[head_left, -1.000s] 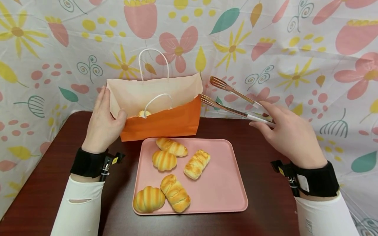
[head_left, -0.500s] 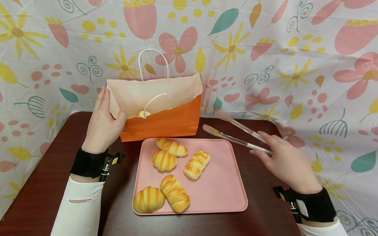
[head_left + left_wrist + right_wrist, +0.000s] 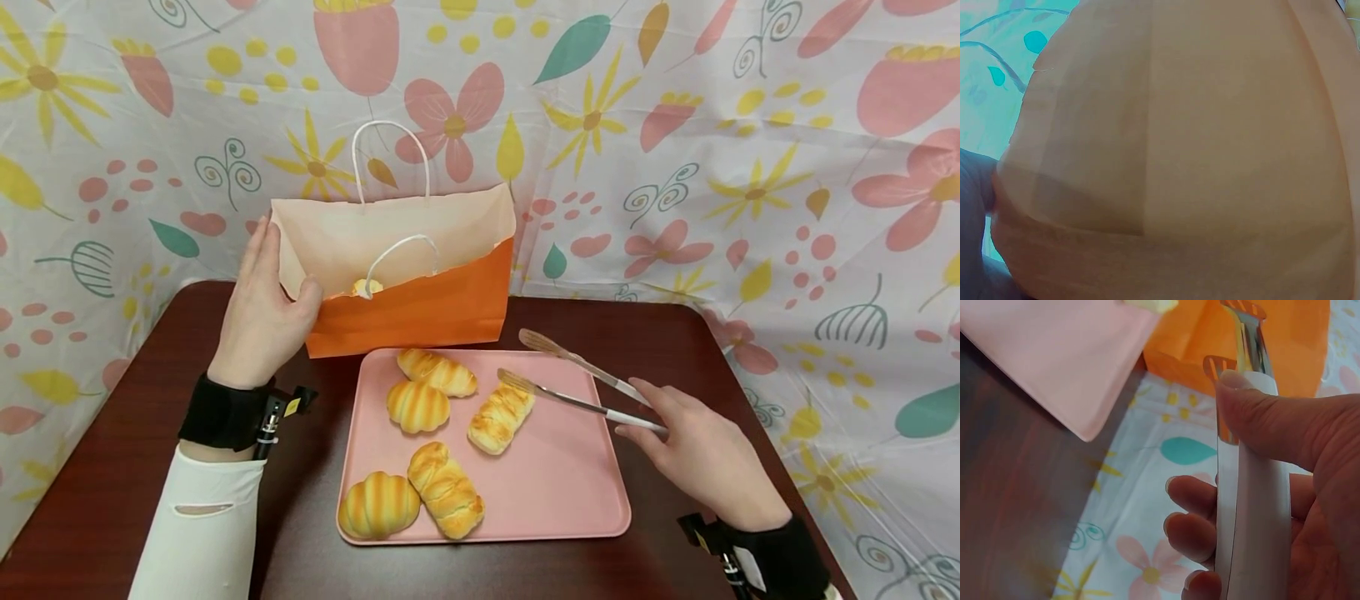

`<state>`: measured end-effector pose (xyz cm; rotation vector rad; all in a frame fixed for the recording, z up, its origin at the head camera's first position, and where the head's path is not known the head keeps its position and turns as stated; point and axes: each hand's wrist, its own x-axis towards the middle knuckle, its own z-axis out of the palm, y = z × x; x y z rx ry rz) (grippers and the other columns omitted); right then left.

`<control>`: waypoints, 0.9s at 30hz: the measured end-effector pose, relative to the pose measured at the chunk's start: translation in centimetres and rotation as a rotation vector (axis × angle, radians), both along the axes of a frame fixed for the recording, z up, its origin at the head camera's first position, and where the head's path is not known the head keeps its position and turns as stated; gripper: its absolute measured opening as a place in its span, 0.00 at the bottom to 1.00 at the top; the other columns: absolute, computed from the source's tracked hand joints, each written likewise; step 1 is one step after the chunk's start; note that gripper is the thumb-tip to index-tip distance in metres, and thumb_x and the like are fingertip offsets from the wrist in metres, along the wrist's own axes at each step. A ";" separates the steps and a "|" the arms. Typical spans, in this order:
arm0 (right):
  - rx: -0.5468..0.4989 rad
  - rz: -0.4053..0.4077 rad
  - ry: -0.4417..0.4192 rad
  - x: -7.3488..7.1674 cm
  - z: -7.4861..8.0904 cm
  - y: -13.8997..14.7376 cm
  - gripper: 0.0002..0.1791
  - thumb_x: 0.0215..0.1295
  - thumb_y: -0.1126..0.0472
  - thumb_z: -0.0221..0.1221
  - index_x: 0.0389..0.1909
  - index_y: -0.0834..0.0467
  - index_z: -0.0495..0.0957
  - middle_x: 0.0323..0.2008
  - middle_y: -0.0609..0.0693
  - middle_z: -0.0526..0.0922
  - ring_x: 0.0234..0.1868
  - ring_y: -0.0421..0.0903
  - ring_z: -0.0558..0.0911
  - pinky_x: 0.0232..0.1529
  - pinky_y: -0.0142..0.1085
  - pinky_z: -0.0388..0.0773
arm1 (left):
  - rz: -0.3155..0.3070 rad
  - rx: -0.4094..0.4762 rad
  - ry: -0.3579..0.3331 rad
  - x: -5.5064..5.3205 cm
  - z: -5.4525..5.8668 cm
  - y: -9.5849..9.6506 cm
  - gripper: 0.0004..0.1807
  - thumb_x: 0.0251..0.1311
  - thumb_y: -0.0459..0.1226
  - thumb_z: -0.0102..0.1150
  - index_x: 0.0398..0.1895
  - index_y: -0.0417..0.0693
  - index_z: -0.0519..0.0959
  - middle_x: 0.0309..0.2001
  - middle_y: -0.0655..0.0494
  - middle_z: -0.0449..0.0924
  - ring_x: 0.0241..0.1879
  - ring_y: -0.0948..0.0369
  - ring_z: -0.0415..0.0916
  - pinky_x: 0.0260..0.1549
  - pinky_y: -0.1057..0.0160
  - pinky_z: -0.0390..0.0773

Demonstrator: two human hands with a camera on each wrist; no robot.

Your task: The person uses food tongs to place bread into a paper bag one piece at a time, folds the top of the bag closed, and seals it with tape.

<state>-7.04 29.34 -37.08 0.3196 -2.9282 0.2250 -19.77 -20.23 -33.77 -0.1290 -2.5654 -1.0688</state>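
With my right hand (image 3: 701, 450) I grip the white handles of metal tongs (image 3: 577, 408), their slotted tips spread apart. One tip overlaps the upper end of a rectangular bread roll (image 3: 501, 419) on the pink tray (image 3: 555, 492); the other is farther back, over the tray's back right corner. My left hand (image 3: 262, 312) rests against the left side of an orange paper bag (image 3: 420, 310), fingers straight and thumb by its front corner. The bag's mouth is open, and a bit of yellow bread (image 3: 367, 287) shows inside. In the left wrist view the bag's side (image 3: 1210, 137) fills most of the picture.
Several other breads lie on the tray's left half: a long roll (image 3: 438, 372), a ridged bun (image 3: 417, 407), another ridged bun (image 3: 379, 505) and a braided loaf (image 3: 446, 490). Two white handles rise from the bag. A floral cloth (image 3: 675, 125) hangs behind the dark table (image 3: 667, 333).
My right hand has come down and toward me with the tongs, from beside the bag's right edge to over the tray. The left hand and the bag stay put.
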 end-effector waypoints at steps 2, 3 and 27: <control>0.001 0.001 -0.022 0.6 -0.3 -0.1 0.36 0.61 0.44 0.68 0.69 0.48 0.73 0.55 0.52 0.85 0.49 0.53 0.86 0.37 0.54 0.81 | 0.000 -0.001 0.002 0.0 0.0 0.0 0.43 0.68 0.46 0.46 0.83 0.46 0.44 0.84 0.54 0.38 0.81 0.46 0.47 0.75 0.37 0.55; 0.003 0.003 -0.029 0.8 -0.5 -0.1 0.35 0.61 0.44 0.68 0.69 0.47 0.73 0.55 0.51 0.85 0.50 0.52 0.86 0.38 0.54 0.81 | 0.001 -0.002 0.002 0.0 0.0 0.0 0.43 0.67 0.46 0.46 0.83 0.47 0.44 0.84 0.54 0.38 0.81 0.46 0.47 0.75 0.37 0.55; 0.031 0.162 0.087 2.9 -2.0 1.3 0.38 0.49 0.49 0.76 0.64 0.40 0.78 0.47 0.38 0.85 0.44 0.40 0.86 0.41 0.43 0.82 | -0.001 -0.011 0.008 0.0 0.1 0.2 0.43 0.67 0.45 0.46 0.83 0.48 0.43 0.84 0.54 0.38 0.81 0.47 0.46 0.76 0.37 0.54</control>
